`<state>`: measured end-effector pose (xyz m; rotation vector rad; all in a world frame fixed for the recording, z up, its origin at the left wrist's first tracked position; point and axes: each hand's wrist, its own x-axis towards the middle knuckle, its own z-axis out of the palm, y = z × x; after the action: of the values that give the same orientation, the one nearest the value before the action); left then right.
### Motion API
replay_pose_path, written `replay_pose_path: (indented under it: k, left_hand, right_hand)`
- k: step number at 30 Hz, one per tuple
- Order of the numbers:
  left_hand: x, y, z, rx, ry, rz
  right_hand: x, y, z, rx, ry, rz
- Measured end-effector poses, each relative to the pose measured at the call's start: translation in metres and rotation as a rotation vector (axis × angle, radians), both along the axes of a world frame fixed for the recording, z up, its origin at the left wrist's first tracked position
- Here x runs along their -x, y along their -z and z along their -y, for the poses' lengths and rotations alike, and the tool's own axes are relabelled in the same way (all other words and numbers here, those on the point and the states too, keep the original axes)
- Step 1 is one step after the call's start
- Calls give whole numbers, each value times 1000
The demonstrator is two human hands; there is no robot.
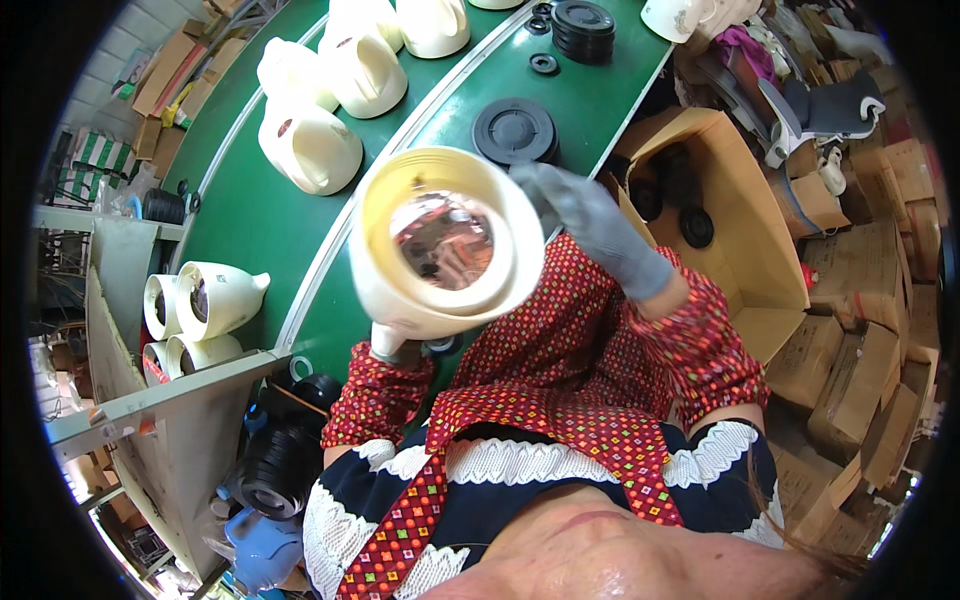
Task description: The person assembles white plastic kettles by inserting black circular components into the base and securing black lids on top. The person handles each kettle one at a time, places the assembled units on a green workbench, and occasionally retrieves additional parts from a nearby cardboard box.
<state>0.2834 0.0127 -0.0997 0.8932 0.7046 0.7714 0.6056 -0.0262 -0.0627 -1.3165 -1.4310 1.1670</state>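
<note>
A cream vacuum jug is tilted up toward me, its wide mouth showing a shiny mirrored liner. My left hand is closed on the jug low at its near side; most of its fingers are hidden by the jug. My right hand, in a grey glove, is beside the jug's right rim with its fingers reaching out, somewhat blurred. Whether the fingertips touch the rim is unclear. Just beyond them lies a stack of black round discs on the green table.
Several cream jugs stand on the green table at the far left. More black discs and small rings lie at the back. On the right is an open cardboard box with black parts inside. Jugs also lie at left.
</note>
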Motion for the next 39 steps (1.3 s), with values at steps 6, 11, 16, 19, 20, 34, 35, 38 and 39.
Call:
replay_pose_path:
  k: [6,11,16,19,20,34,35,38,39]
  left_hand:
    - [37,-17,-7,-55,-65,-201]
    - [48,-13,-11,-116,-39,-312]
    - [50,-8,-3,-238,48,-433]
    - [44,-2,8,-345,120,-506]
    - [41,0,10,-383,156,-525]
    - [-61,-67,24,-329,-88,-161]
    - [-72,-76,27,-181,-218,34]
    - [-60,-87,2,-1492,-121,-586]
    - [-64,-84,-11,-1696,-104,-531]
  right_hand:
    - [0,66,-107,-104,200,1130]
    - [-2,75,-127,-5,126,1139]
    - [5,37,-83,-203,351,682]
    - [12,-33,-23,-377,111,259]
    - [16,-41,0,-362,124,253]
    - [12,-24,114,-261,340,-513]
    - [11,-16,115,-197,352,-682]
    - [-16,6,122,-302,98,2156]
    - [-26,3,131,-427,2,3090]
